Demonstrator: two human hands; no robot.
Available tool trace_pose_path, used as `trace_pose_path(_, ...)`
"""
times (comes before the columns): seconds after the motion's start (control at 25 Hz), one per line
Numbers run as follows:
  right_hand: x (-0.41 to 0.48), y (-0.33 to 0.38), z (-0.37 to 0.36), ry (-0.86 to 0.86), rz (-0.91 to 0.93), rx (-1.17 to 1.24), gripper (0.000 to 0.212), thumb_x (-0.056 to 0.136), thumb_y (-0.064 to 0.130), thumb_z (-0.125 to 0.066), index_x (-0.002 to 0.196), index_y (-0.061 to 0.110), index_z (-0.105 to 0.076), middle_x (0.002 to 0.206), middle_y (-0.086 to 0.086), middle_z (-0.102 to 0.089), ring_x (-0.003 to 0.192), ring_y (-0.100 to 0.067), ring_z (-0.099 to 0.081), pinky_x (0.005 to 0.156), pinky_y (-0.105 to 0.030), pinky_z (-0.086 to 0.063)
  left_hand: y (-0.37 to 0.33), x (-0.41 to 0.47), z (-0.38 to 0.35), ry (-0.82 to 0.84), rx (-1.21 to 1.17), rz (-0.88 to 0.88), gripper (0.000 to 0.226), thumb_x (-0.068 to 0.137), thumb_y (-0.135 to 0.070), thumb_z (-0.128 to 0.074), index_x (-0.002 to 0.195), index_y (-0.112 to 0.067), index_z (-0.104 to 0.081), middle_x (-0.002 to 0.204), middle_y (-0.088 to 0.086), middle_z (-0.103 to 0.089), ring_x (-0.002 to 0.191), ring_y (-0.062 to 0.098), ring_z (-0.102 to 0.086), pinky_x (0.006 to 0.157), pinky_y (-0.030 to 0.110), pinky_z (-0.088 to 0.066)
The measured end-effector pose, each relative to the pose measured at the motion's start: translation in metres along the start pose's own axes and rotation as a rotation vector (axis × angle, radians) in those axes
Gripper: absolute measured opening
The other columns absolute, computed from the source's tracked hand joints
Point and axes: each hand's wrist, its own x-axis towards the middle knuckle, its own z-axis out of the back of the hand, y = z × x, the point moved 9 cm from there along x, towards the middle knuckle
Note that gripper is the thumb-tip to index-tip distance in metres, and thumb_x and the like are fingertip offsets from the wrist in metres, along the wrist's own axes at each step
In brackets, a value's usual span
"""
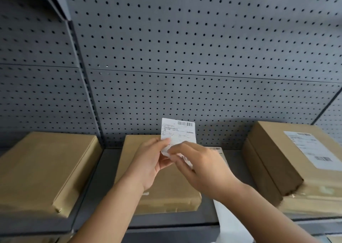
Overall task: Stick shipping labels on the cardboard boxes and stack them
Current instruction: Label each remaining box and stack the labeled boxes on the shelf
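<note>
Both hands hold a white shipping label point(178, 131) upright above the middle cardboard box point(166, 191). My left hand point(150, 161) pinches its lower left edge, and my right hand point(199, 166) grips its lower corner, fingers curled over the paper. A strip of white backing paper point(229, 222) hangs down under my right forearm. On the left sits a plain cardboard box point(44, 168). On the right stand two stacked boxes point(277, 161); the upper one carries a label point(311, 148) on top.
The boxes rest on a dark grey metal shelf point(103, 170) backed by a perforated grey panel point(185, 57). A vertical upright point(87, 87) divides the left bay from the middle one. The front lip of the shelf runs below my forearms.
</note>
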Motion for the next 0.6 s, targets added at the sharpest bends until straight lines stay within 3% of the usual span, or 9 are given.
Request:
trace_pose_path(0.12,0.003,-0.006,-0.019,0.096,-0.106,0.231,0.030,0.096,0.052,-0.052,0.118,0.034,-0.061,0.116,0.023,-0.064,0.107,0.003,-0.060,0.088,-0.022,-0.051,-0.006,-0.002,0.033,-0.105,0.022,-0.043,0.020,0.100,-0.014,-0.059,0.113,-0.004,-0.071,0.101,0.011,-0.080,0.086,0.024,-0.073,0.073,0.037,-0.058)
trace_pose_path(0.24,0.006,-0.044,-0.021,-0.084,-0.433,0.439,0.025,0.096,0.037,-0.060,0.120,0.031,-0.061,0.118,0.019,-0.061,0.108,0.005,-0.058,0.090,-0.010,-0.045,-0.008,-0.004,0.058,-0.145,0.014,-0.054,0.021,0.099,-0.015,-0.060,0.114,-0.002,-0.069,0.103,0.011,-0.079,0.098,0.029,-0.074,0.091,0.047,-0.056)
trace_pose_path(0.36,-0.006,-0.074,-0.064,0.035,-0.866,0.784,0.022,0.099,0.030,-0.058,0.118,0.021,-0.064,0.112,0.005,-0.071,0.095,-0.010,-0.069,0.087,-0.029,-0.058,-0.006,-0.006,0.073,-0.146,0.036,-0.044,0.022,0.099,-0.017,-0.062,0.114,-0.004,-0.069,0.103,0.008,-0.080,0.099,0.027,-0.075,0.087,0.044,-0.057)
trace_pose_path(0.48,-0.011,-0.068,-0.095,0.161,-0.953,0.954,0.024,0.100,0.028,-0.058,0.104,0.007,-0.070,0.098,-0.007,-0.078,0.088,-0.027,-0.071,0.090,-0.048,-0.055,-0.003,-0.006,0.080,-0.137,0.061,-0.045,0.021,0.099,-0.018,-0.062,0.115,-0.006,-0.069,0.104,0.007,-0.080,0.100,0.026,-0.075,0.088,0.044,-0.057)
trace_pose_path(0.6,-0.008,-0.066,-0.100,0.126,-0.971,0.948,0.023,0.100,0.020,-0.058,0.096,0.000,-0.067,0.091,-0.009,-0.079,0.079,-0.026,-0.069,0.086,-0.049,-0.056,0.000,-0.002,0.086,-0.142,0.107,-0.043,0.020,0.099,-0.017,-0.061,0.113,-0.008,-0.071,0.103,0.005,-0.080,0.101,0.025,-0.075,0.091,0.044,-0.057)
